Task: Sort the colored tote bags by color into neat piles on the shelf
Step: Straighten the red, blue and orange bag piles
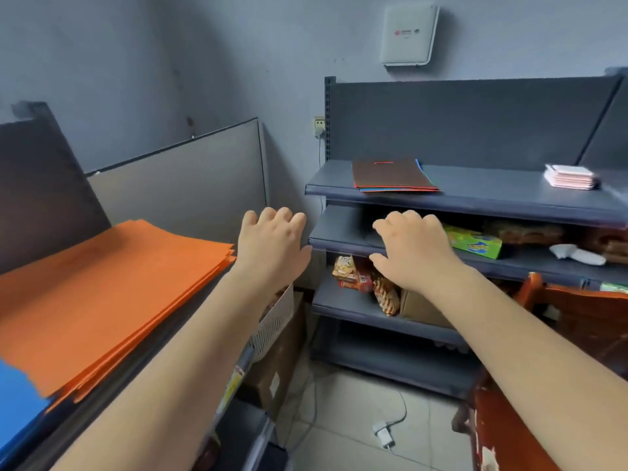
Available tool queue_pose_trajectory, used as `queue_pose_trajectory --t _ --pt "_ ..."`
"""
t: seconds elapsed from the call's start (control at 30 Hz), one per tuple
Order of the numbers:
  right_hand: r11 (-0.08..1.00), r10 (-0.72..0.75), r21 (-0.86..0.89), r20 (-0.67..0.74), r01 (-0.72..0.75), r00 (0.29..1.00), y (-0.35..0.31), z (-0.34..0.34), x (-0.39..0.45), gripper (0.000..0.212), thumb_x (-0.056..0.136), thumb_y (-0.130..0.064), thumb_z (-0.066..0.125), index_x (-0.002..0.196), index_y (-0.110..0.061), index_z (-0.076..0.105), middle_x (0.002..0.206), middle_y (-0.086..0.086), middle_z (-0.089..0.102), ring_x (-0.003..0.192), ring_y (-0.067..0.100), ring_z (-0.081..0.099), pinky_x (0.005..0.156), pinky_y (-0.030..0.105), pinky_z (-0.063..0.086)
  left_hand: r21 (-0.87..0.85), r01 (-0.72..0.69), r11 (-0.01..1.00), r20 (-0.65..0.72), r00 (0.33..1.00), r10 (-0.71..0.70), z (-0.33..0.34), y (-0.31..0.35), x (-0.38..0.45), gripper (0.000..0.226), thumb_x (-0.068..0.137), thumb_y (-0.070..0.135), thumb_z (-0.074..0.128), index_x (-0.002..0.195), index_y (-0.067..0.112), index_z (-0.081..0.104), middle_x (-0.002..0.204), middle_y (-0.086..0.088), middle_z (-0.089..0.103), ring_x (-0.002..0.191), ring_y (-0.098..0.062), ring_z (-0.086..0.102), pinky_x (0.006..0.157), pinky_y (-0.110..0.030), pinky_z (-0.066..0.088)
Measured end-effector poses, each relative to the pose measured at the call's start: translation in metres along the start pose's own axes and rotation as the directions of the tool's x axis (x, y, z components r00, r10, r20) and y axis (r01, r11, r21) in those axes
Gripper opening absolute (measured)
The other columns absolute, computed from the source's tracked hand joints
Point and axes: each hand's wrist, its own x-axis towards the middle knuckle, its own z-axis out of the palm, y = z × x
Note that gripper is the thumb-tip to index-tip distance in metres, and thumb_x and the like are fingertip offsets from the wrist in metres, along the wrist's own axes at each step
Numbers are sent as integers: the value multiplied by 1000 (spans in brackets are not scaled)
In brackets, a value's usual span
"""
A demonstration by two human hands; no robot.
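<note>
while both hands hang in mid-air between the two shelving units, the head view shows neither grip grasping anything: the left hand (pixel 272 244) and the right hand (pixel 413 253) are both released, fingers loosely bent, palms down. an orange pile (pixel 102 300) of tote bags lies stacked on the left shelf (pixel 190 321), with a blue bag (pixel 17 406) beside it at the near corner. a small mixed stack (pixel 394 176), dark on top with red and blue edges showing, rests on the top shelf (pixel 492 195) of the unit ahead. judging by this, the step in hand is fetching that unsorted stack; the next move calls for reaching up and forward over the shelf lip and taking hold of the top bag alone.
</note>
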Motion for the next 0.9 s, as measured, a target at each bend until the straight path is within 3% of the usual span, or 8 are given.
queue_pose_trajectory --t 0.27,0.37,0.6,0.9 --pt "997 71 1 4 -71 997 86 68 97 45 92 -46 48 127 -19 47 127 2 51 119 25 45 93 39 35 12 -55 998 33 998 55 69 40 139 50 93 46 44 136 21 40 132 0 49 121 -25 44 96 -37 30" --pt "997 83 3 12 -83 996 124 95 133 43 91 -45 49 125 -19 46 126 1 52 120 25 44 93 39 34 10 -58 998 38 998 58 94 59 192 43 92 43 46 128 20 45 128 0 52 118 -25 46 92 -36 30" --pt "990 120 66 103 -128 987 205 161 203 44 93 -45 46 129 -20 45 128 2 52 120 26 45 95 38 35 -55 -65 996 108 992 70 157 97 289 47 93 48 43 133 22 42 132 1 51 122 -23 45 100 -36 31" --pt "889 261 323 226 -325 938 261 236 273 44 94 -42 50 132 -19 51 130 4 54 121 26 48 97 38 37 -222 7 975 212 976 41 237 110 375 38 95 45 42 122 20 50 122 0 57 113 -24 51 91 -36 37"
